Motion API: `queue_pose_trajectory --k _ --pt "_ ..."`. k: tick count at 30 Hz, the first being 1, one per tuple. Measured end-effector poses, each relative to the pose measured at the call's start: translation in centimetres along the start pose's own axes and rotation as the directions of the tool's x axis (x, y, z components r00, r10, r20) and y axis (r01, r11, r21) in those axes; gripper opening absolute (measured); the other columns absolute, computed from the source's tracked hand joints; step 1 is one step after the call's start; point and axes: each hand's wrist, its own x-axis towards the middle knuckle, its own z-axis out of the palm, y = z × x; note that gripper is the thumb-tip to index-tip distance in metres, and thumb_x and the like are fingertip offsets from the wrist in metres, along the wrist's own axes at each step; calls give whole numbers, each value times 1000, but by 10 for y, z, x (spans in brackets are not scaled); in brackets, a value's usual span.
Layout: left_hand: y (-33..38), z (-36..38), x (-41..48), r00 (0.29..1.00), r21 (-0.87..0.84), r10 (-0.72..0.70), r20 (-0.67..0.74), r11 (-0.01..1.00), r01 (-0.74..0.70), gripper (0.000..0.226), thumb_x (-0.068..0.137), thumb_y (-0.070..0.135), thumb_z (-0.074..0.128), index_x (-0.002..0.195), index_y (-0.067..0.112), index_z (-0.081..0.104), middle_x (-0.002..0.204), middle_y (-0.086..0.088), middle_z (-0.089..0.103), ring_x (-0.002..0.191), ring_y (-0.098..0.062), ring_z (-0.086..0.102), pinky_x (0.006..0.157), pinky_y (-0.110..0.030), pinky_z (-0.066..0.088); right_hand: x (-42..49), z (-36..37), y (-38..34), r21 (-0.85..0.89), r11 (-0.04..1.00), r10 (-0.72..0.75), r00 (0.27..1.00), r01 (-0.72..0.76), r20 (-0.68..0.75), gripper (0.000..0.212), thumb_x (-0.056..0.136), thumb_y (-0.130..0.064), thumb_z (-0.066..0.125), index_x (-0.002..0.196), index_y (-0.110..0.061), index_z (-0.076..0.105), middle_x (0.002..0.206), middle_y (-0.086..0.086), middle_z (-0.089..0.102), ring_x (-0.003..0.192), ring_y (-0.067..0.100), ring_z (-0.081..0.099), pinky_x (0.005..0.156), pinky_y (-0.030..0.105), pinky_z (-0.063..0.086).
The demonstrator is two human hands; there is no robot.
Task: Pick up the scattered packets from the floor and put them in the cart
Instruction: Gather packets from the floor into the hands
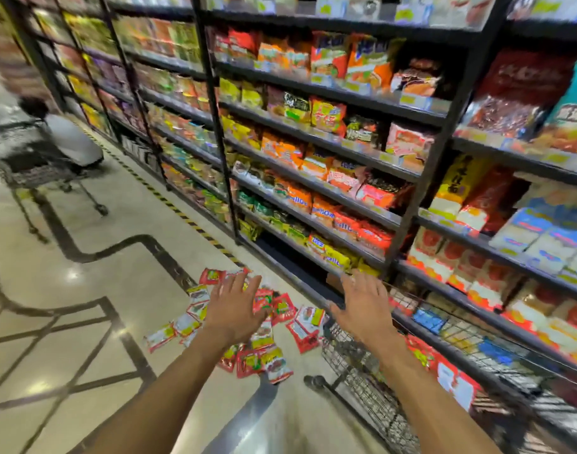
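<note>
Several red, white and yellow packets (282, 309) lie scattered on the shiny floor beside the shelving. My left hand (234, 308) hovers over the pile with fingers spread and nothing in it. My right hand (362, 306) is stretched out empty, fingers apart, above the near corner of a black wire cart (372, 388) at the lower right. Some red and white packets (444, 371) lie inside the cart. The picture is blurred by motion.
Tall black shelves (313, 142) packed with snack bags run along the right side. At the left stands a second wire cart (35, 172), with a person in a white top (72, 139) crouched behind it. Black-yellow striped tape (169, 204) edges the floor.
</note>
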Motion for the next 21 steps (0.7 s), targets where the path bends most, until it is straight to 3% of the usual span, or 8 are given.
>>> queue_pose_trajectory --k 2,5,7,10,12,16,21 --pt "-38 -5 -19 999 -8 -37 -33 999 37 81 93 74 40 162 36 18 171 -6 19 157 -32 17 126 -55 20 4 0 -46 26 998 -56 998 55 3 81 85 -70 32 142 -17 55 142 16 56 135 39 49 113 55 40" --pt "-87 -12 -41 994 -14 -101 -49 995 100 82 90 75 42 160 38 20 170 -6 24 155 -31 23 124 -53 25 10 4 -108 30 989 -147 988 146 36 76 93 -68 43 150 -18 49 154 15 47 146 37 40 120 55 29" --pt "-117 -12 -50 988 -20 -139 -62 990 138 82 90 75 42 159 37 23 168 -7 29 154 -32 27 122 -53 28 16 9 -144 35 978 -209 977 208 39 73 93 -67 48 147 -18 50 151 15 48 143 37 41 118 54 32" --pt "-157 -10 -57 980 -28 -193 -50 981 191 82 90 75 41 159 33 26 165 -8 33 150 -32 32 119 -52 32 28 16 -194 74 964 -258 965 255 43 73 89 -67 37 141 -18 54 140 14 54 134 38 49 110 54 42" --pt "-184 -6 -56 973 -41 -226 -33 973 225 83 90 75 39 160 32 26 166 -7 31 151 -32 30 121 -53 29 38 25 -222 88 955 -289 956 284 56 74 89 -67 34 143 -19 53 142 13 54 134 36 48 110 54 41" --pt "-239 6 -42 958 -46 -286 -12 957 285 83 90 74 38 160 33 24 168 -6 28 153 -31 27 123 -51 26 71 50 -272 93 941 -336 934 327 117 74 92 -66 47 150 -22 45 152 13 47 142 34 40 116 50 34" --pt "-316 19 7 949 -13 -315 11 949 316 86 87 75 31 161 32 22 167 -5 30 152 -29 29 121 -50 29 140 102 -332 158 926 -365 919 342 147 77 86 -69 44 149 -24 46 152 12 48 144 36 41 116 54 36"
